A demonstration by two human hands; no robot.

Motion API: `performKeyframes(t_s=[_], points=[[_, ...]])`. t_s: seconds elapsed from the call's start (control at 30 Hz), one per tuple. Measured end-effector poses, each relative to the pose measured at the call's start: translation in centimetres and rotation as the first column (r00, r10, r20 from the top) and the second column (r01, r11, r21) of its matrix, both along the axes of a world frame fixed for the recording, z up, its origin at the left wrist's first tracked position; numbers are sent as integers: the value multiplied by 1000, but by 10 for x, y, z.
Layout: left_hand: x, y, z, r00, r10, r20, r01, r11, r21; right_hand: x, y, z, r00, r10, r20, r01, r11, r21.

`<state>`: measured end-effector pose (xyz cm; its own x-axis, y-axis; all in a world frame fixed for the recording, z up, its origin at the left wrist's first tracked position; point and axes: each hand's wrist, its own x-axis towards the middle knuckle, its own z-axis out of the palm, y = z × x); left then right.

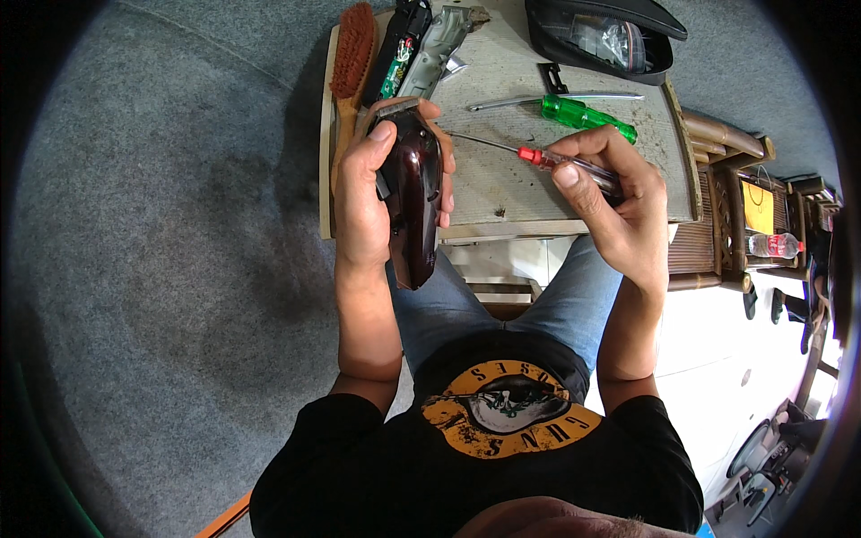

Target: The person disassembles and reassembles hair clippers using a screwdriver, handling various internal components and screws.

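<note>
My left hand (363, 193) grips a dark red hair clipper (413, 202) upright, its blade end pointing away from me, over the near edge of a small wooden work board (574, 193). My right hand (614, 193) holds a screwdriver with a clear red handle (543, 159). Its thin shaft points left toward the clipper's upper side, and the tip is at or close to the clipper body. Both hands hover above my knees in blue jeans.
On the board lie a green-handled screwdriver (583, 115), a grey clipper shell (439, 49) and a black part with a green circuit board (395, 63). A reddish-bristled brush (352, 54) rests at the left edge. A black case (601, 36) sits behind. Grey carpet lies left, bamboo furniture with a bottle (773, 244) right.
</note>
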<state>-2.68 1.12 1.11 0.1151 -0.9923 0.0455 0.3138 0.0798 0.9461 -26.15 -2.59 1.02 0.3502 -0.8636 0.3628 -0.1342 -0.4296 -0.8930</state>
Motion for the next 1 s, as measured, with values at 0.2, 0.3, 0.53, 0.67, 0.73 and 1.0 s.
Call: performKeyframes(t_s=[0.2, 0.3, 0.53, 0.67, 0.73, 1.0], points=[[1, 0, 0, 1000, -15, 16, 16, 1000, -3, 1, 0, -2, 1000, -6, -1, 6, 1000, -25], [2, 0, -1, 999, -17, 40, 18, 1000, -16, 0, 0, -1, 1000, 0, -3, 0, 1000, -7], [3, -1, -1, 997, -33, 63, 35, 999, -29, 0, -1, -3, 1000, -7, -4, 7, 1000, -22], [3, 0, -1, 998, -32, 59, 33, 999, -21, 1, 0, -2, 1000, -6, 0, 6, 1000, -13], [3, 0, -1, 997, -32, 66, 33, 999, -27, 1, 0, -1, 1000, -5, 1, 5, 1000, -17], [2, 0, 0, 996, -28, 87, 29, 999, -20, 1, -1, -3, 1000, -7, 2, 7, 999, -35]])
